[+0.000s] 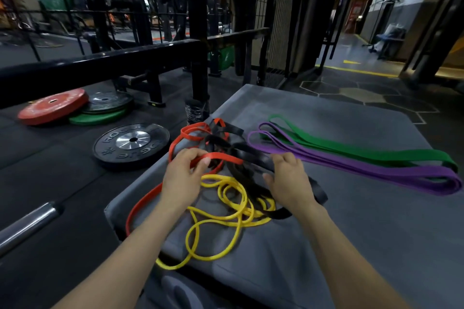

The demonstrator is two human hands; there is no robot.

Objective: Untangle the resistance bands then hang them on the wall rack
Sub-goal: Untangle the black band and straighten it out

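A tangle of resistance bands lies on a grey padded platform (339,221). My left hand (184,175) grips the red band (221,157), which loops off to the left edge. My right hand (288,178) has its fingers curled round the black band (253,153), which winds through the red one. A thin yellow band (226,216) lies coiled below both hands. To the right, a purple band (351,165) and a green band (364,153) lie straight and apart from the tangle.
Weight plates lie on the black floor at left: a black one (131,143), a red one (52,106) and a green one (98,118). A steel barbell end (27,226) sits at lower left. Black rack frames (198,32) stand behind the platform.
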